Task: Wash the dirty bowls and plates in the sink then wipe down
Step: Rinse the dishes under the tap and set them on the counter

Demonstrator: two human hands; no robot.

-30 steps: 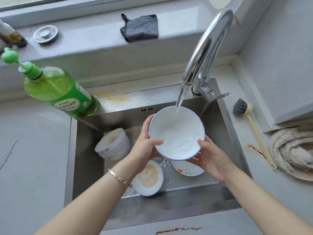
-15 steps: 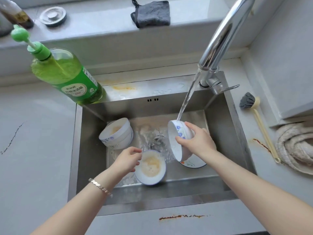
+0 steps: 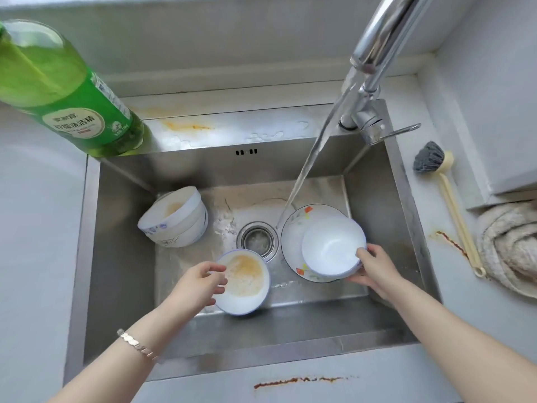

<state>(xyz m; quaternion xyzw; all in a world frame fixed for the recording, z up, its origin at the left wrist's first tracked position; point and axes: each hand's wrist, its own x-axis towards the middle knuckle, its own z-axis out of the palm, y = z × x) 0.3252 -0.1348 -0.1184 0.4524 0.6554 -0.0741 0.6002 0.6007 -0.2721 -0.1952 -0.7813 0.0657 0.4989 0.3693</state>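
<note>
In the steel sink (image 3: 122, 257) my right hand (image 3: 374, 269) grips the rim of a clean white bowl (image 3: 331, 245), which sits upright on a flowered plate (image 3: 293, 228) at the right. My left hand (image 3: 197, 283) grips the rim of a dirty bowl (image 3: 247, 280) with yellow-brown residue, near the front of the basin. A stack of dirty bowls (image 3: 177, 219) leans on its side at the back left. Water runs from the faucet (image 3: 377, 48) onto the sink floor beside the plate.
A green dish soap bottle (image 3: 66, 91) stands at the sink's back left corner. A dish brush (image 3: 447, 196) and a crumpled cloth (image 3: 511, 248) lie on the counter to the right. The drain strainer (image 3: 257, 238) sits mid-basin. Rust stains mark the counter.
My right hand has turned the clean bowl upright and lowered it onto the flowered plate. My left hand has closed on the dirty bowl's rim. The camera moved closer to the sink.
</note>
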